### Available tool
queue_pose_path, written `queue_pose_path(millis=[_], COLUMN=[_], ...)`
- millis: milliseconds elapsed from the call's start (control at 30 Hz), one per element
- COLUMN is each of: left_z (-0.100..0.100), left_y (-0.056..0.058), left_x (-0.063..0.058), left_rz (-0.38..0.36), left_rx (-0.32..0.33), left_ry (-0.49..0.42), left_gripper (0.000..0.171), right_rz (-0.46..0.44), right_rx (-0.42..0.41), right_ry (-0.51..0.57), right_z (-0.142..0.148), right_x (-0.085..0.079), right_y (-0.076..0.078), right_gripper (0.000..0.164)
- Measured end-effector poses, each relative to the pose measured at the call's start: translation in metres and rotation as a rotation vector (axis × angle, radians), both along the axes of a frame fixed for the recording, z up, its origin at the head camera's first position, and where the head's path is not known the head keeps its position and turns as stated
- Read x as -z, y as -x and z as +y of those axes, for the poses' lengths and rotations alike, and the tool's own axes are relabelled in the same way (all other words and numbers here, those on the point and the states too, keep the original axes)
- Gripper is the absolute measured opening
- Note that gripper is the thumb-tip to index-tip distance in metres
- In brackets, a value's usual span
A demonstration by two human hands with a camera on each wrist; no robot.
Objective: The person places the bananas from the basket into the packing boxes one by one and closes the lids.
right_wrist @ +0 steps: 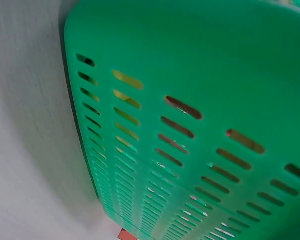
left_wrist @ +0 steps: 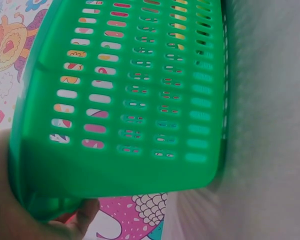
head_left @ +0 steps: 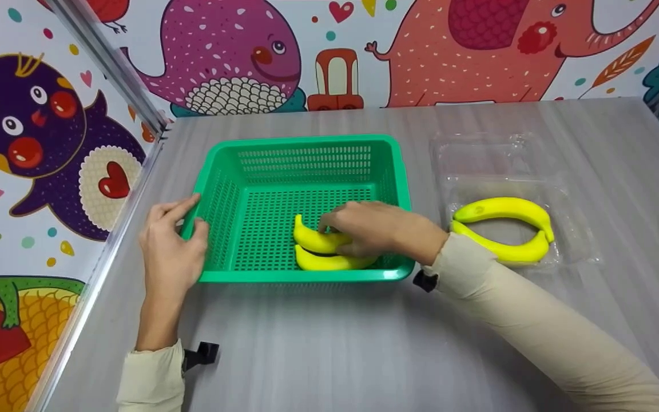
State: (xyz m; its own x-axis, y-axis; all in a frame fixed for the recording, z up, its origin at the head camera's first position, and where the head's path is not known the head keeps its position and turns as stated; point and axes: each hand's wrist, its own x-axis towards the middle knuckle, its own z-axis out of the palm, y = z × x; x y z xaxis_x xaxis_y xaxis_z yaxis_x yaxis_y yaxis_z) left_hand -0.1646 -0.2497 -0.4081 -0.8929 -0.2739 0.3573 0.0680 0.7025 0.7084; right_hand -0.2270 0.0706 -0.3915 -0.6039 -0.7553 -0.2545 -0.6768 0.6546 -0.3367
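the step in hand seems to be placing or adjusting bananas inside the green plastic basket, which stands upright on the desk; one moment alone cannot tell whether the fruit is being set down or picked up. the right hand reaches in over the basket's right side, its fingers bent down and apparently pinching the upper banana near its right end, with the thumb on the near side; the exact contact is partly hidden behind the knuckles. just beside it the lower banana lies along the near wall, its curve roughly matching the other's. the left hand grips the basket's left rim between thumb and fingers, which probably keeps it steady. to the right of the basket, a clear plastic container holds two more bananas, a far banana and a near banana, bowed apart in the middle and close at their ends. the right wrist view shows only yellow through the slots, not the grip. whichever way the work runs, the next move calls for loosening the right-hand pinch without rolling the lower banana, then clearing the rim.
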Motion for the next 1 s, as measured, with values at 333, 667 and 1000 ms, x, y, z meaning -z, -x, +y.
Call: queue_pose_path(millis=[333, 667, 1000], left_z=[0.0, 0.0, 0.0], left_y=[0.001, 0.0, 0.001], left_x=[-0.001, 0.0, 0.0], left_rz=[0.002, 0.008, 0.004], left_rx=[0.01, 0.005, -0.001], left_ry=[-0.013, -0.002, 0.004], left_gripper=[0.042, 0.042, 0.043], right_rz=[0.004, 0.026, 0.013], right_rx=[-0.007, -0.043, -0.05], right_ry=[-0.016, 0.002, 0.097], right_z=[0.002, 0.006, 0.013], right_x=[-0.002, -0.008, -0.013], right_y=[0.0, -0.002, -0.003], right_gripper=[0.045, 0.046, 0.047])
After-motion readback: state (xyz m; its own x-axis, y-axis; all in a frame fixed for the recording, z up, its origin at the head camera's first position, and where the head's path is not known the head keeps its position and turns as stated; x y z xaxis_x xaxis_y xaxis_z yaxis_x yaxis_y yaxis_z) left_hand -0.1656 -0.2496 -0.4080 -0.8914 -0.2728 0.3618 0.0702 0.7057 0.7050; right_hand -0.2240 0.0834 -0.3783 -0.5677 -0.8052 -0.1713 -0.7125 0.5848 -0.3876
